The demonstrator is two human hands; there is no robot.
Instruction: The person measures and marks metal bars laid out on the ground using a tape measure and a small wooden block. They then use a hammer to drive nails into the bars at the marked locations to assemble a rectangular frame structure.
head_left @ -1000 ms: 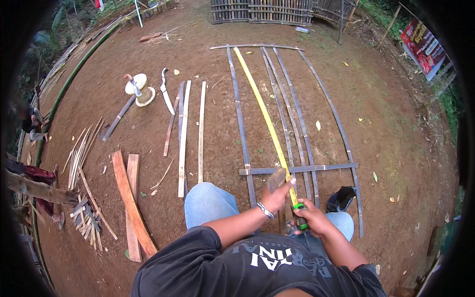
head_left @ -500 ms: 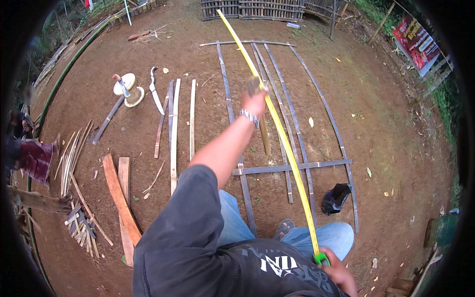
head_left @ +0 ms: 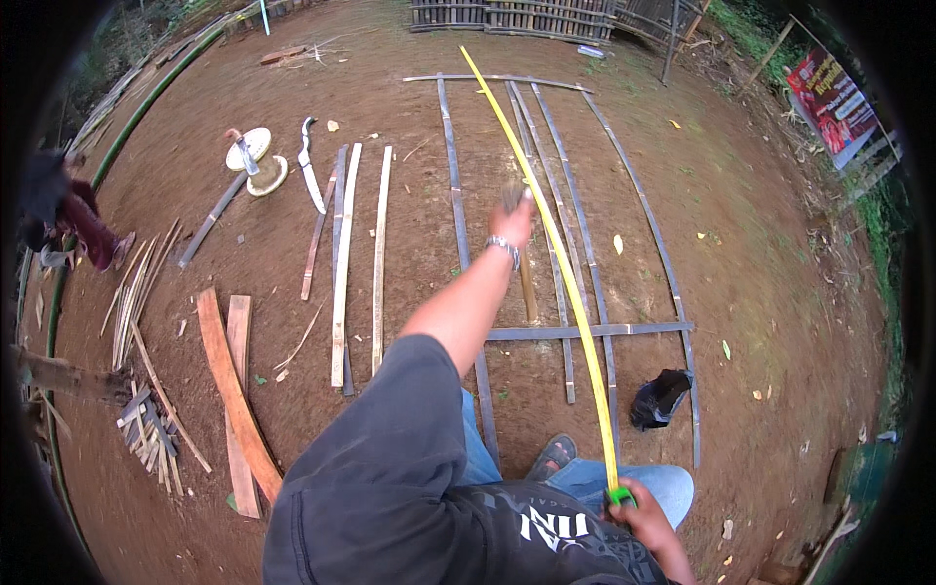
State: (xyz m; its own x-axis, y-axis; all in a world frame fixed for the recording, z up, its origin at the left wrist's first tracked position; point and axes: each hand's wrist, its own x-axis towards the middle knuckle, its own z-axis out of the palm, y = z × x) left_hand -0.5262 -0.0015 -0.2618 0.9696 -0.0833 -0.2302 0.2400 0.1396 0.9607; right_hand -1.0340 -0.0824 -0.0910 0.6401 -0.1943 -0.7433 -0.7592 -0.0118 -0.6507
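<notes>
My right hand (head_left: pixel 648 519) grips a tape measure (head_left: pixel 620 498) with a green case, close to my knee. Its long yellow blade (head_left: pixel 577 302) runs forward in a curve above the slats, out to the far crosspiece. My left hand (head_left: pixel 511 222), with a metal watch at the wrist, is stretched ahead and closed round a brown wooden stick (head_left: pixel 527 286). One end of the stick shows blurred above the fist, the other below it. The left thumb lies against or just beside the blade; which, I cannot tell. Beneath them lies a frame of dark slats (head_left: pixel 458 214) with crosspieces (head_left: pixel 614 331) at both ends.
To the left are loose pale strips (head_left: pixel 345 263), a knife (head_left: pixel 309 171), a white spool-like object (head_left: pixel 255 156), two planks (head_left: pixel 231 380) and offcuts (head_left: pixel 151 434). A black bag (head_left: pixel 661 398) sits near my knee. Another person (head_left: pixel 83 214) is at the far left; a bamboo fence (head_left: pixel 546 18) stands ahead.
My left hand has drawn back a little toward me with the stick. The blade's far end sits slightly lower in view. The person at the left has shifted, and the view has turned slightly.
</notes>
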